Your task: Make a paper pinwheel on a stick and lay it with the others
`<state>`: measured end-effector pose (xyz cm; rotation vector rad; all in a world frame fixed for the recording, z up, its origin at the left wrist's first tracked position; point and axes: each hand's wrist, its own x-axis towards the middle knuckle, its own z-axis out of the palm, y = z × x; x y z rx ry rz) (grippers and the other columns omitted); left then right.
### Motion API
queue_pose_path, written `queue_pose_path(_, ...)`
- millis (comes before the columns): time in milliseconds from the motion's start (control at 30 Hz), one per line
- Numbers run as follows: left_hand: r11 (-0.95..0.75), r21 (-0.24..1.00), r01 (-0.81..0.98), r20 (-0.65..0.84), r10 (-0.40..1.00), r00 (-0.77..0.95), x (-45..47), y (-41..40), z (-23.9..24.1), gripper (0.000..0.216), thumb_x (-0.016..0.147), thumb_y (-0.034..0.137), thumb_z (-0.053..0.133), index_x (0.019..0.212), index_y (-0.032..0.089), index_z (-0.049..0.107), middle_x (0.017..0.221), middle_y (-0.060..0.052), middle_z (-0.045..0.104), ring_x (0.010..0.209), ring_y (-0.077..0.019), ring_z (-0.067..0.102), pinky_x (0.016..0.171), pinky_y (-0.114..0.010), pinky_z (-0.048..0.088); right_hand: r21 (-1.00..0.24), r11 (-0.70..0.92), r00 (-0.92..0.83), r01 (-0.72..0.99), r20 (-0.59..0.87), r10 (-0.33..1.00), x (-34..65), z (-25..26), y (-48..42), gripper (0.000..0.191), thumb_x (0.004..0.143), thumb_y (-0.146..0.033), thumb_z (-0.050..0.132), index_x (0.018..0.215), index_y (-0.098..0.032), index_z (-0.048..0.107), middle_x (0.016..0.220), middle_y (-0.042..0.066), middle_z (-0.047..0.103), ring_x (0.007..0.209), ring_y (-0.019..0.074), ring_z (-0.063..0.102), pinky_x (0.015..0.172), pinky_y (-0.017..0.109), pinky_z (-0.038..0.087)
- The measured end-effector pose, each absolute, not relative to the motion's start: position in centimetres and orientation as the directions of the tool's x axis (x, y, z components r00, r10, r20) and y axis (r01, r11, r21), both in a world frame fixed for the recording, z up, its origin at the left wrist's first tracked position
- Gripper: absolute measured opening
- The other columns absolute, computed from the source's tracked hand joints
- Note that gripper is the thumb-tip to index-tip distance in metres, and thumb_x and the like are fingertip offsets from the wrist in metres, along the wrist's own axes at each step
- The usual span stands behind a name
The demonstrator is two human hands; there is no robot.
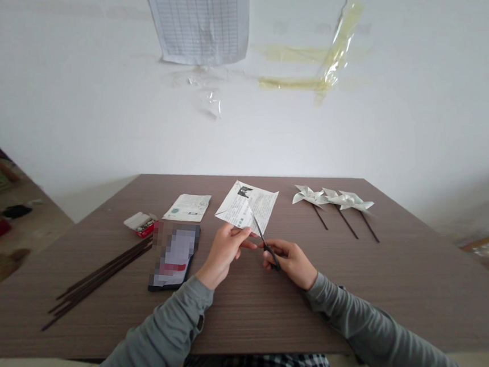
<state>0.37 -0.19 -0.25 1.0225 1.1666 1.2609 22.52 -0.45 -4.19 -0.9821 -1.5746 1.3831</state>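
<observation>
L hand [225,250] pinches the near edge of the printed paper sheet [251,204], thumb on top; sheet sits directly fwd of that hand, roughly square, so no clear long axis. R hand [293,262] has its fingers around the handles of the scissors [262,235]. Key relation: scissors' long axis runs fwd & left from R hand, blades over the sheet's near right part, tips pointing twd its middle. L hand is nearer the sheet, touching it; R hand reaches it only via the blades. Fingertips of both hands are v. close; can't tell if they touch. Blade gap n/a, too small to tell. Phone [175,260] is just left of L hand; 3 pinwheels [309,195] lie fwd & right of R hand.
</observation>
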Motion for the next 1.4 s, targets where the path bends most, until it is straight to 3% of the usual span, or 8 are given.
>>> queue_pose_path(267,0.083,0.984,-0.155,-0.092,0.994,-0.052,0.6,-0.3,0.2,0.021,0.098,0.023,0.097,0.096,0.021,0.077,0.093,-0.009,0.094,0.066,-0.0197,0.089,0.046,-0.019,0.03,-0.992,0.112,-0.362,0.06,0.083,0.929,22.5,-4.2,-0.5,0.066,0.086,-0.086,0.108,0.112,-0.026,0.098,0.079,0.01,0.082,0.076,0.031,0.078,0.075,0.046,0.069)
queue_pose_path(467,0.077,0.976,-0.203,-0.101,0.989,-0.111,0.9,-0.5,0.8,0.019,0.097,0.02,0.094,0.106,0.021,0.076,0.104,-0.005,0.09,0.065,-0.0181,0.088,0.045,-0.02,0.027,-0.977,0.18,-0.367,0.117,0.126,0.922,22.7,-5.0,-0.2,0.066,0.094,-0.083,0.101,0.116,-0.021,0.095,0.079,0.008,0.086,0.073,0.0273,0.079,0.08,0.044,0.069)
queue_pose_path(700,0.044,0.969,-0.244,-0.091,0.978,-0.185,0.9,-0.1,0.8,0.023,0.092,0.02,0.096,0.103,0.02,0.076,0.098,-0.002,0.084,0.058,-0.0127,0.078,0.046,-0.021,0.025,-0.94,0.275,-0.399,0.202,0.177,0.9,22.9,-5.2,0.2,0.059,0.103,-0.075,0.094,0.118,-0.018,0.096,0.078,0.006,0.087,0.074,0.0252,0.079,0.083,0.041,0.07)
queue_pose_path(1033,0.009,0.976,-0.217,-0.05,0.982,-0.184,0.7,0.0,0.3,0.039,0.082,0.032,0.108,0.104,0.02,0.078,0.096,-0.003,0.087,0.054,-0.012,0.072,0.046,-0.022,0.026,-0.946,0.265,-0.393,0.187,0.176,0.903,22.8,-5.2,0.1,0.073,0.104,-0.084,0.093,0.124,-0.014,0.097,0.083,0.01,0.089,0.075,0.0264,0.08,0.084,0.044,0.071)
queue_pose_path(1400,-0.005,0.976,-0.22,-0.039,0.98,-0.194,0.8,-0.1,0.3,0.041,0.076,0.036,0.109,0.099,0.02,0.078,0.088,0.0,0.084,0.052,-0.0099,0.066,0.047,-0.023,0.022,-0.968,0.206,-0.383,0.141,0.138,0.913,22.6,-5.4,0.0,0.077,0.099,-0.086,0.097,0.123,-0.013,0.096,0.081,0.009,0.087,0.074,0.0249,0.078,0.081,0.043,0.07)
